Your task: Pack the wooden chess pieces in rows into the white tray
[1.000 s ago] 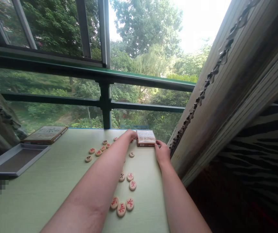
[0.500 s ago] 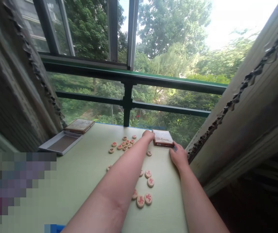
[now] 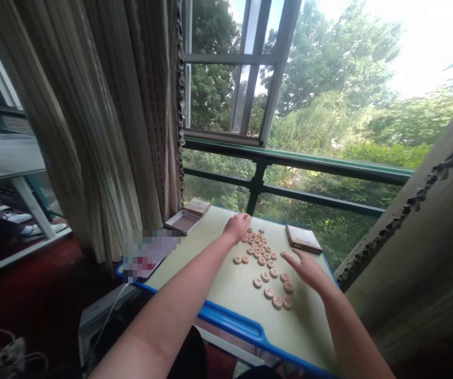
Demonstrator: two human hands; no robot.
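Note:
Several round wooden chess pieces (image 3: 264, 258) with red and black characters lie scattered on a pale green table (image 3: 226, 279) with a blue edge. My left hand (image 3: 236, 227) rests at the far left of the cluster, fingers curled over the pieces, nothing visibly gripped. My right hand (image 3: 305, 266) hovers open just right of the pieces, fingers stretched toward them. A flat folded board (image 3: 303, 238) with a brown rim lies at the table's far right corner, apart from both hands.
An open grey box tray (image 3: 183, 221) and its lid (image 3: 197, 206) sit at the table's far left corner. Curtains (image 3: 104, 121) hang on the left and right. A green railing (image 3: 297, 160) and window stand behind the table. A cable lies on the dark red floor.
Both hands have let go of the folded board and drawn back to the chess pieces. The view has pulled back and swung left, showing the left curtain and floor.

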